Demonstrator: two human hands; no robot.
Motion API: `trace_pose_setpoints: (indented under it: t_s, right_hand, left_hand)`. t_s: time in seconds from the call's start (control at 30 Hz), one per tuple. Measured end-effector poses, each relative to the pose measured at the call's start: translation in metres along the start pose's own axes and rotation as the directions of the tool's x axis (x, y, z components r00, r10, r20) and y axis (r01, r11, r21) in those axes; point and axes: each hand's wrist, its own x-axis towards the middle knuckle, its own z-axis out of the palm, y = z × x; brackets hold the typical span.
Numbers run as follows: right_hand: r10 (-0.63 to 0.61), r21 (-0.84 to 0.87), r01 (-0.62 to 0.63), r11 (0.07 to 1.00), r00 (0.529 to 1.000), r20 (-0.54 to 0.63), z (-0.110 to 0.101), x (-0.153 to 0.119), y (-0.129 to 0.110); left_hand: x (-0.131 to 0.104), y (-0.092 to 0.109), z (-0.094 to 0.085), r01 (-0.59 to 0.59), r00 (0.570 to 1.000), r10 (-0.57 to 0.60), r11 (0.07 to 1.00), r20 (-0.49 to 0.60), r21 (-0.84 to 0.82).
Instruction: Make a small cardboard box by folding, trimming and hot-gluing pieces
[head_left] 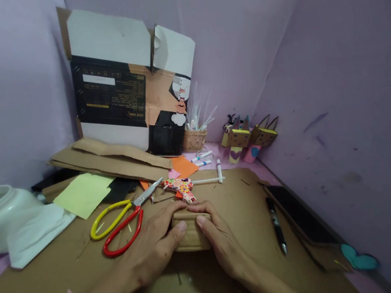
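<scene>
A small folded piece of brown cardboard [192, 241] is held between both hands above the cardboard-covered table. My left hand [158, 235] grips its left side, thumb on the near face and fingers over the top. On the right side my right hand [219, 232] holds it the same way, its thumb pressed beside the other one. The fingertips of both hands meet near its top edge. Just left of my left hand lie scissors [136, 209] with one yellow and one red handle, blades apart. Patterned paper cutouts [179, 185] lie right behind the cardboard.
A black pen [277, 228] and a dark phone [300, 214] lie at the right. Yellow-green paper [82, 195] and a white jar [0, 214] are at the left. Behind stand a flattened box [107, 91], a basket of sticks [195, 139] and small cardboard figures [239, 139].
</scene>
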Motion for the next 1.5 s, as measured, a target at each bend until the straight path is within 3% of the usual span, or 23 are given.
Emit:
trace_pose_setpoints:
  t_s: [0.23,0.33,0.4,0.5,0.6,0.7,0.8,1.0,1.1,1.37,1.5]
  right_hand:
    - [0.032,-0.076,-0.035,0.996,0.999,-0.033,0.003,-0.004,0.001]
    - [0.057,-0.046,-0.059,0.997,0.998,-0.04,0.004,-0.003,-0.001]
    - [0.106,0.048,-0.103,0.994,0.992,-0.062,0.006,-0.001,-0.002]
    - [0.21,0.32,-0.165,0.933,0.971,-0.112,0.012,0.003,-0.001]
    - [0.269,0.497,-0.178,0.849,0.956,-0.118,0.016,0.004,-0.001]
    - [0.265,0.489,-0.194,0.85,0.961,-0.08,0.015,0.003,-0.005]
    - [0.271,0.445,-0.214,0.87,0.96,-0.07,0.014,0.003,-0.008]
    - [0.272,0.457,-0.229,0.859,0.962,-0.028,0.021,0.003,-0.009]
    - [0.263,0.433,-0.247,0.867,0.965,0.023,0.023,0.002,-0.012]
    - [0.256,0.379,-0.266,0.886,0.964,0.077,0.018,0.004,-0.007]
    - [0.232,0.4,-0.247,0.882,0.969,0.087,0.016,0.005,-0.004]
  left_hand:
    - [-0.002,-0.006,0.008,0.094,0.996,-0.093,0.992,-0.012,0.089]
    - [0.0,-0.01,0.01,0.107,0.994,-0.107,0.994,-0.036,0.008]
    - [0.003,-0.012,0.01,0.111,0.992,-0.118,0.982,-0.034,-0.155]
    - [0.01,-0.013,0.009,0.132,0.99,-0.142,0.852,0.018,-0.508]
    - [0.017,-0.01,0.005,0.183,0.969,-0.248,0.695,0.007,-0.695]
    - [0.019,-0.006,0.001,0.218,0.945,-0.327,0.64,-0.004,-0.737]
    - [0.018,-0.002,0.002,0.224,0.945,-0.326,0.596,0.022,-0.771]
    - [0.016,0.0,0.008,0.227,0.909,-0.414,0.415,0.039,-0.881]
    - [0.016,-0.002,0.008,0.237,0.927,-0.367,0.431,0.071,-0.871]
    - [0.018,-0.002,0.007,0.206,0.919,-0.394,0.492,-0.005,-0.846]
    - [0.019,-0.003,0.006,0.197,0.939,-0.344,0.544,-0.003,-0.816]
